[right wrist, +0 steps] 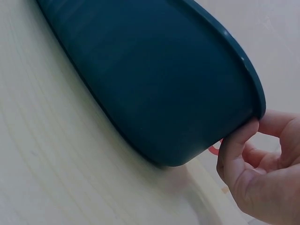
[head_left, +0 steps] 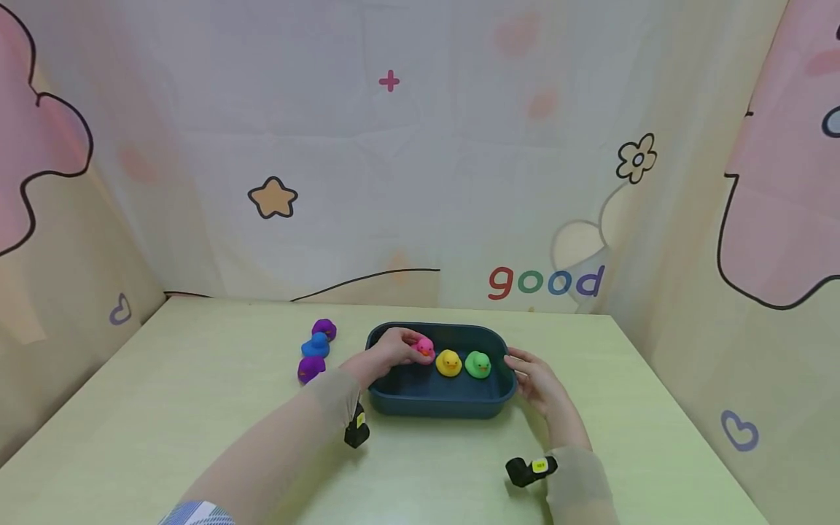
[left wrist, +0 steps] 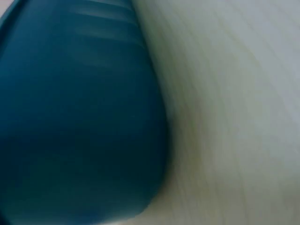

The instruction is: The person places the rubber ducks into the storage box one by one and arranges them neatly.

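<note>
My left hand [head_left: 397, 345] reaches over the left side of a dark teal bin [head_left: 429, 408] and pinches a pink rubber duck [head_left: 425, 348] between thumb and fingers. Right of it, a yellow duck [head_left: 449, 363] and a green duck [head_left: 478, 364] sit side by side in the bin. At the bin's right end, my right hand [head_left: 539, 380] holds the rim, fingertips at the edge. In the right wrist view that hand [right wrist: 262, 173] has curled fingers right under the lip. The left wrist view is filled by the bin's outer wall [left wrist: 84, 93]; the left hand is out of sight there.
Left of the bin, a blue duck [head_left: 316, 345] stands in a row between two purple ones, a far purple duck [head_left: 324, 329] and a near purple duck [head_left: 311, 369]. All rest on a pale wood-grain table [head_left: 216, 364]. Printed cloth walls [head_left: 328, 146] enclose the back and sides.
</note>
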The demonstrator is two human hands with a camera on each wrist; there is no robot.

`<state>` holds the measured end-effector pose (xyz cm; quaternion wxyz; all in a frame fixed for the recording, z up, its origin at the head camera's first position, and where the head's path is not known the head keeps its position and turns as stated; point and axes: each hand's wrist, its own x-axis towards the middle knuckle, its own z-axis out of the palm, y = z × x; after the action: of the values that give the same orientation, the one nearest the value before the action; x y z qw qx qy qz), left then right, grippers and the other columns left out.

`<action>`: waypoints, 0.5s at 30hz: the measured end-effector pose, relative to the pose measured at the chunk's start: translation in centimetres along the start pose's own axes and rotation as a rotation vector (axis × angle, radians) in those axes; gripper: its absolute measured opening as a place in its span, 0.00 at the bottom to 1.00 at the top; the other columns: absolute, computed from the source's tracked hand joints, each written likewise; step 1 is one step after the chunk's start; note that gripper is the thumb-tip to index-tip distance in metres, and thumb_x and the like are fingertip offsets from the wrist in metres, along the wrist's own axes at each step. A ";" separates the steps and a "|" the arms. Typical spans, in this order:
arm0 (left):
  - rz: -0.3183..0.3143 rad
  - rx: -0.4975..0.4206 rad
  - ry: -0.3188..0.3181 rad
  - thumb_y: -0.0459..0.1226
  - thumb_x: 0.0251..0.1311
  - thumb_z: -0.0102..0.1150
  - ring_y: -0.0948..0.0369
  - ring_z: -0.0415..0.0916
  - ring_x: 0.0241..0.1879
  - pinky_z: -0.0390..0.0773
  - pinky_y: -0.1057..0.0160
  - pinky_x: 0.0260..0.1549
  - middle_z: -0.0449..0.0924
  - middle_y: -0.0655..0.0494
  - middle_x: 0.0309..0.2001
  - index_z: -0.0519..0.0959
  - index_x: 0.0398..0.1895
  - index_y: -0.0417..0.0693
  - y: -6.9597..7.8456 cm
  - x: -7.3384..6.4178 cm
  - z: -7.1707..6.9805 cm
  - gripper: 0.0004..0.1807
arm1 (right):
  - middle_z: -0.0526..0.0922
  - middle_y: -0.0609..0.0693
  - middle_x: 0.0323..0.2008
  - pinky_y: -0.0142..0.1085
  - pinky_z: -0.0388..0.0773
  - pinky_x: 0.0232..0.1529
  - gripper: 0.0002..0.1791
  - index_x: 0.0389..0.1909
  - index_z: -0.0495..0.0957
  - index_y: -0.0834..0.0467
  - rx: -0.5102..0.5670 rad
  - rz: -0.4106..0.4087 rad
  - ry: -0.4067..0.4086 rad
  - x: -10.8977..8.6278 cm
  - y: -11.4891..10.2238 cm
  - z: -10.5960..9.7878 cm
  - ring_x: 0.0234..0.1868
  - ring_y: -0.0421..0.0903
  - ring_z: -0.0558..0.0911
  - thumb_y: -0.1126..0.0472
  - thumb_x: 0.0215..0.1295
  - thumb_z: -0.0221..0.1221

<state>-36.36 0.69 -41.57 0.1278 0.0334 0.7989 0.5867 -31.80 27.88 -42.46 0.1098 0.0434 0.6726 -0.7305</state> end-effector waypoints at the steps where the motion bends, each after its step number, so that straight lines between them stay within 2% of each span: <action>1: 0.010 0.029 0.007 0.29 0.51 0.71 0.52 0.74 0.49 0.78 0.57 0.57 0.77 0.41 0.52 0.78 0.54 0.35 0.0 0.0 0.0 0.25 | 0.78 0.36 0.37 0.21 0.75 0.35 0.33 0.74 0.51 0.66 0.000 0.000 0.001 0.0 0.0 0.0 0.33 0.34 0.76 0.59 0.75 0.50; 5: 0.042 0.144 0.021 0.29 0.50 0.72 0.51 0.73 0.47 0.77 0.54 0.55 0.78 0.42 0.49 0.80 0.51 0.37 -0.2 -0.2 0.0 0.23 | 0.78 0.36 0.37 0.21 0.75 0.35 0.32 0.73 0.52 0.66 0.000 0.005 0.007 0.1 0.0 0.1 0.33 0.34 0.76 0.59 0.74 0.50; 15: 0.057 0.254 0.008 0.29 0.48 0.73 0.53 0.74 0.43 0.78 0.56 0.52 0.80 0.44 0.45 0.82 0.46 0.37 -0.5 -0.1 0.3 0.19 | 0.77 0.37 0.37 0.21 0.74 0.34 0.32 0.74 0.51 0.66 -0.012 0.015 0.007 0.0 -0.1 0.1 0.33 0.34 0.75 0.59 0.75 0.49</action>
<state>-36.16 0.82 -42.12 0.1025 0.0698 0.8661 0.4842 -31.84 27.77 -42.31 0.1133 0.0504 0.6769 -0.7256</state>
